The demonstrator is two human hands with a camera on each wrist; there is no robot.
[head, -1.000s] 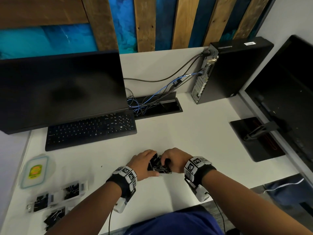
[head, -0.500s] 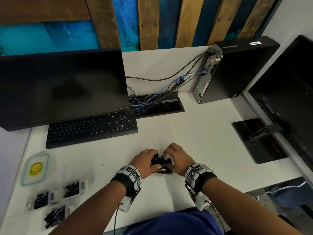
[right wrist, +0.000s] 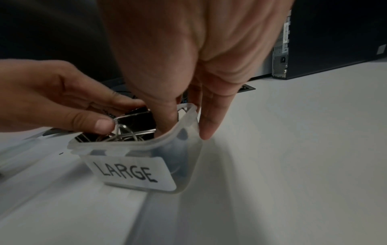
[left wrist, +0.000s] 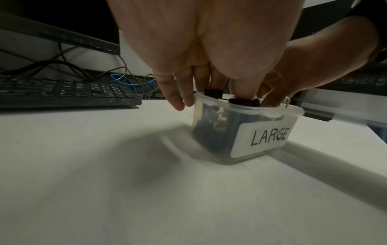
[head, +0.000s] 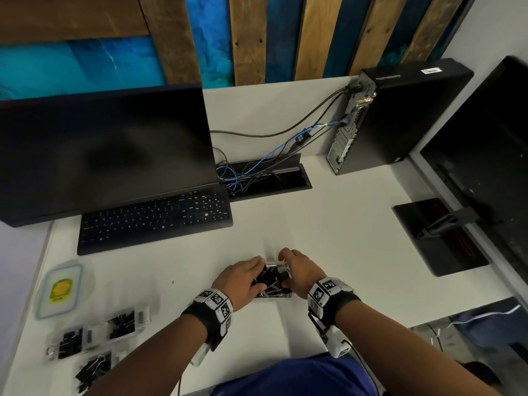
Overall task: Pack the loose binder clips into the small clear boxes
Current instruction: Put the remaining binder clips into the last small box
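Left hand [head: 243,277] pinches clips [right wrist: 139,116] heaped above the rim of the box [right wrist: 186,159] at its 3 o'clock. Right hand [head: 300,270] pinches the box's 3 o'clock wall, thumb inside. The box stands on the table [head: 343,238] between both, label toward 6. The clips likely need pressing straight down.

R hand [head: 300,271] on box [head: 274,297] (w/ clips [head: 268,277])

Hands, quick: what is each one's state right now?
Left hand: pinching binder clips at the top of the LARGE box.
Right hand: gripping that box's wall, thumb inside.
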